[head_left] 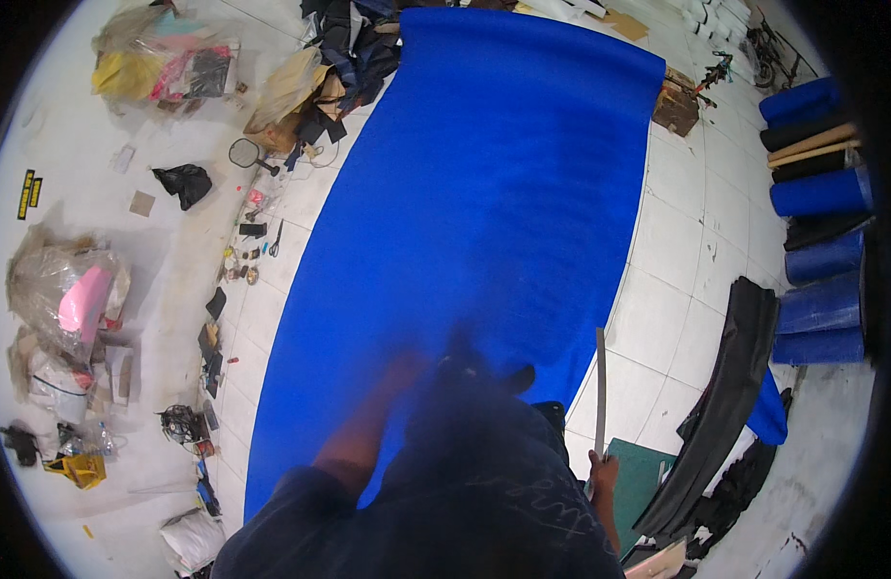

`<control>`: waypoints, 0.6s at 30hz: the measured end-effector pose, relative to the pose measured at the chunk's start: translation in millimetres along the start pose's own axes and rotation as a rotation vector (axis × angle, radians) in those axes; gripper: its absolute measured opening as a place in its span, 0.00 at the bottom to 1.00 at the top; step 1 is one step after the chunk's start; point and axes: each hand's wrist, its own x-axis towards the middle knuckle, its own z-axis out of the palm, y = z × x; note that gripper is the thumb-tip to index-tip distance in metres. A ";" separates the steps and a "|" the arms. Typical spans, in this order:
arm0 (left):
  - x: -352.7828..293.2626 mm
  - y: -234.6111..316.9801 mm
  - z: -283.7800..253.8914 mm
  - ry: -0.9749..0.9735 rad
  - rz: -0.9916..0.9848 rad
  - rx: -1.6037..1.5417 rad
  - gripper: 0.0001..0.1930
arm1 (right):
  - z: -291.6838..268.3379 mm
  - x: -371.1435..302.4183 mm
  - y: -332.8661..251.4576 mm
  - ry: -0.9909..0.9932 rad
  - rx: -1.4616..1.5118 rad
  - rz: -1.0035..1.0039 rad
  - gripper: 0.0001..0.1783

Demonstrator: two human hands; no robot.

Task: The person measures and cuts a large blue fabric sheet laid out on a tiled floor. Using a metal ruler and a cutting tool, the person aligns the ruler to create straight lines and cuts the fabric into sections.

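Observation:
A wide bright blue sheet of material lies spread over the floor in front of me. Over its near part is my left hand, smeared by motion, so its fingers cannot be made out and I cannot tell whether it touches the sheet. Beyond the sheet's right edge, my right hand is closed around the lower end of a long, flat grey straightedge. That strip points away from me, beside the sheet's edge. My dark shirt hides part of the sheet near me.
A green cutting mat and a long dark roll of material lie at right. Blue rolls are stacked farther right. Scissors and small items line the left side. Dark scraps are heaped at the far left corner.

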 end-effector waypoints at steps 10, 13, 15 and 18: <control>-1.4 -28.9 -35.5 -0.033 -0.201 0.110 0.26 | 17.3 -7.8 -15.1 -0.025 -0.011 0.037 0.34; 16.2 -35.8 -38.3 -0.075 -0.139 0.091 0.25 | 27.2 -10.0 -5.8 -0.027 0.004 0.068 0.35; 28.2 -52.5 -39.0 -0.031 -0.055 0.076 0.24 | 36.9 -13.3 -9.1 -0.043 0.023 0.089 0.35; 45.2 -84.3 -47.3 0.060 0.106 0.092 0.22 | 39.6 -29.8 -42.4 -0.067 -0.019 0.089 0.36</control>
